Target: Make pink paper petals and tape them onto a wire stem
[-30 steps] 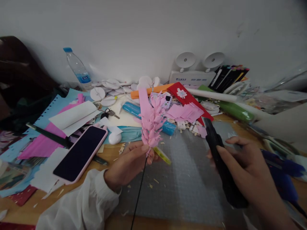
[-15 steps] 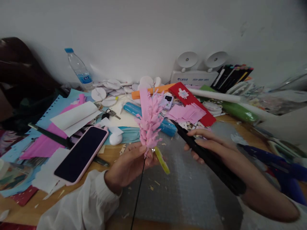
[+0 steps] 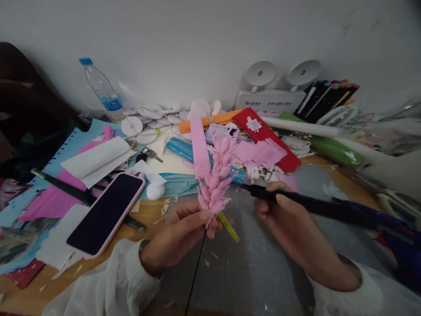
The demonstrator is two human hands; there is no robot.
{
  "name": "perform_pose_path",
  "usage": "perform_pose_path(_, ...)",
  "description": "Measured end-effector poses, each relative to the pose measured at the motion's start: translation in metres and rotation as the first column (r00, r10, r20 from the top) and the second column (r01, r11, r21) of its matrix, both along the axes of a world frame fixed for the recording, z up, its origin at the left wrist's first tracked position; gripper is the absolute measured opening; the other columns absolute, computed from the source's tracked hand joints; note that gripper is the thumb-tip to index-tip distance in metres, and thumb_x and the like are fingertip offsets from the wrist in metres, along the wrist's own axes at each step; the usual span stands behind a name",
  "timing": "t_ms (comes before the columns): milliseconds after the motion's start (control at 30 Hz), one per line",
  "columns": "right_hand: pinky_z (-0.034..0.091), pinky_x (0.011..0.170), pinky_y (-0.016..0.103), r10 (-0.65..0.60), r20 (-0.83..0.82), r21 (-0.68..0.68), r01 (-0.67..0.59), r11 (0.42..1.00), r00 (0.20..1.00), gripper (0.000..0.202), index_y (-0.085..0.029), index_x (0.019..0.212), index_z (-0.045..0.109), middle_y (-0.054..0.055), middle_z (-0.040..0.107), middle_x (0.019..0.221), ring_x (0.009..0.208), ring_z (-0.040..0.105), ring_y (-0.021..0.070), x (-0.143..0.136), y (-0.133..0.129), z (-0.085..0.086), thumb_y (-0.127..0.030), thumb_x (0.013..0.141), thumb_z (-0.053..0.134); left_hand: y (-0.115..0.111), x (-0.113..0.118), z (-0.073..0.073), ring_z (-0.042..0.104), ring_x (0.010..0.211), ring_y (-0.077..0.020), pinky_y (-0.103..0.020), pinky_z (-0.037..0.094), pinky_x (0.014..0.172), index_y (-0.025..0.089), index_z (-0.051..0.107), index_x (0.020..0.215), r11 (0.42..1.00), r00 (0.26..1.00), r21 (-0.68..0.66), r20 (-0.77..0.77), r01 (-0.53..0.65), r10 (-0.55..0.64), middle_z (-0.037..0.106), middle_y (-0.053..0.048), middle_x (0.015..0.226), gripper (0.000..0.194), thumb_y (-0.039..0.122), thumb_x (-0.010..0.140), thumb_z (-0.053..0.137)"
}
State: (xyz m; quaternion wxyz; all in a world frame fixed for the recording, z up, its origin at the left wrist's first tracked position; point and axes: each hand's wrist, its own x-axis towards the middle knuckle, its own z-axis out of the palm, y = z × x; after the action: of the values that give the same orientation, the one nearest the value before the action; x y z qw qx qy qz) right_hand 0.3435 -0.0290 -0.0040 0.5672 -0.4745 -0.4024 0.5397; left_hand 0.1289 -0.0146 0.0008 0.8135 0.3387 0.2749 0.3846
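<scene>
My left hand (image 3: 184,235) pinches the base of a pink paper flower spike (image 3: 217,182) between thumb and fingers. Many small petals or buds crowd the spike, and its thin dark wire stem (image 3: 196,272) runs down toward the front. A short yellow strip (image 3: 229,227) sticks out beside the flower base. On the right, my right hand (image 3: 289,219) is closed around a long black tool (image 3: 305,202). Its thin tip points left at the flower, apart from the petals as far as I can tell; its exact kind is unclear.
A grey cutting mat (image 3: 250,267) lies under my hands, with paper scraps on it. To the left lies a pink-cased phone (image 3: 105,215). Behind are a blue roll (image 3: 180,150), pink paper squares (image 3: 261,152), a red packet (image 3: 279,153) and a water bottle (image 3: 101,90).
The black tool has swung from a steep slant to nearly level, its tip lower. My left hand and the flower have shifted slightly right and down in view.
</scene>
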Motion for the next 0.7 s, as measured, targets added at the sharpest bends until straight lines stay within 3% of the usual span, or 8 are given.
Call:
perform_pose_path(100,0.048,0.054,0.028,-0.128,0.084,0.0,0.129,0.992,0.988,0.014,-0.026,0.083,0.051,-0.002,0.054,0.067,0.062,0.056,0.0158,-0.009,0.001,-0.003,-0.037,0.083,0.059,0.0,0.004,-0.003,0.052,0.065,-0.0134,-0.027,0.042,0.07,0.015,0.069,0.067,0.998,0.994,0.016,-0.09,-0.058,0.06,0.058,-0.001,0.061,0.02,0.031,0.079,0.068)
perform_pose_path(167,0.052,0.057,0.032,-0.166,0.171,0.026,0.164,0.986,0.971,0.02,-0.026,0.096,0.052,0.001,0.06,0.076,0.065,0.061,0.0179,-0.018,-0.001,-0.004,-0.038,0.083,0.06,0.001,0.006,-0.004,0.053,0.067,-0.0137,-0.026,0.042,0.07,0.015,0.069,0.067,0.996,0.988,0.018,-0.125,-0.084,0.086,0.059,-0.001,0.063,0.019,0.03,0.079,0.068)
perform_pose_path(267,0.056,0.063,0.036,-0.255,0.34,0.168,0.209,0.963,0.905,0.031,-0.025,0.11,0.05,0.006,0.062,0.098,0.071,0.064,0.0194,-0.034,-0.006,-0.005,-0.035,0.082,0.06,0.001,0.01,-0.007,0.053,0.069,-0.0134,-0.025,0.041,0.07,0.014,0.07,0.069,0.993,0.984,0.033,-0.138,-0.112,0.116,0.061,-0.002,0.066,0.019,0.029,0.08,0.069)
perform_pose_path(367,0.054,0.06,0.032,-0.361,0.458,0.314,0.233,0.921,0.812,0.023,-0.024,0.106,0.051,0.004,0.06,0.094,0.071,0.062,0.0173,-0.051,-0.009,-0.007,-0.027,0.084,0.058,0.001,0.014,-0.009,0.054,0.069,-0.0123,-0.023,0.042,0.071,0.014,0.07,0.069,0.988,0.981,0.053,-0.12,-0.147,0.152,0.063,-0.001,0.068,0.017,0.027,0.079,0.069)
perform_pose_path(533,0.05,0.051,0.027,-0.434,0.345,0.329,0.326,0.886,0.832,0.019,-0.027,0.103,0.047,-0.002,0.057,0.076,0.059,0.057,0.0135,-0.073,-0.01,-0.008,-0.021,0.086,0.054,-0.005,0.023,-0.006,0.054,0.066,-0.0112,-0.023,0.042,0.071,0.013,0.071,0.069,0.987,0.985,0.05,-0.074,-0.154,0.158,0.063,-0.001,0.067,0.017,0.027,0.078,0.07)
perform_pose_path(700,0.038,0.039,0.022,-0.409,0.283,0.252,0.344,0.904,0.868,0.02,-0.029,0.106,0.042,-0.005,0.05,0.072,0.044,0.044,0.0093,-0.079,-0.013,-0.017,-0.026,0.088,0.05,-0.012,0.029,-0.003,0.054,0.069,-0.0126,-0.023,0.043,0.07,0.012,0.07,0.071,0.994,0.996,-0.067,-0.007,-0.089,0.089,0.061,-0.002,0.069,0.017,0.028,0.075,0.072)
